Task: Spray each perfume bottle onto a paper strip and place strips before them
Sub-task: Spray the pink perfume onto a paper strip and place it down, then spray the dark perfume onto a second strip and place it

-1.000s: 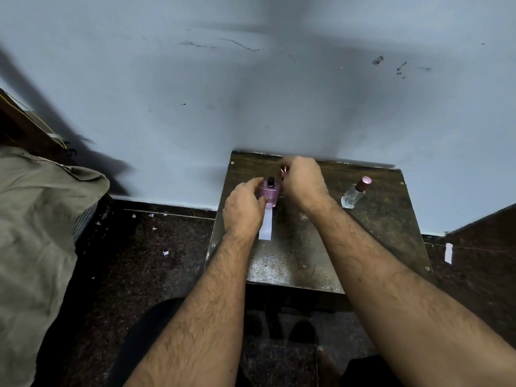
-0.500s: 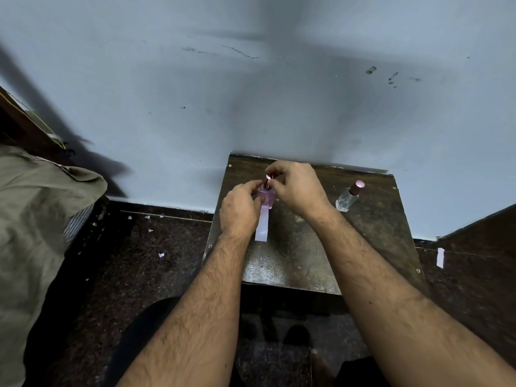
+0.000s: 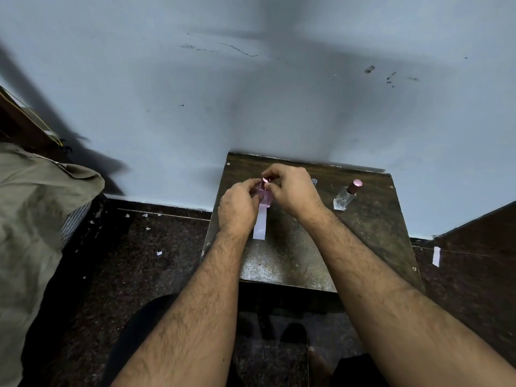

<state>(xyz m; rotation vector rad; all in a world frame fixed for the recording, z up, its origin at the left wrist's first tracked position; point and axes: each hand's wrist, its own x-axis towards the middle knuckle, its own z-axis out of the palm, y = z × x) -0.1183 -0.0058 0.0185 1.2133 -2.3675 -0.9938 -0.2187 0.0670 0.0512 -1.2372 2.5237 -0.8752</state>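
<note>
Pink perfume bottle (image 3: pixel 264 197) near table's (image 3: pixel 363 247) back-left corner, strip (image 3: pixel 259 225) laid before it; right hand (image 3: pixel 290 188) now presses cap (image 3: pixel 266 179) back on, left hand (image 3: pixel 237 210) gripping bottle. Clear bottle (image 3: pixel 344 198) next.

Ahead of me rises a pale blue painted wall (image 3: pixel 139 79), scuffed with dark marks (image 3: pixel 240 50). The dark speckled stone floor (image 3: pixel 134 261) is littered with small white paper scraps (image 3: pixel 159 253). A crumpled olive-green cloth (image 3: pixel 30 219) lies at my left, and a dark brown wooden panel (image 3: pixel 480 233) stands at my right.
</note>
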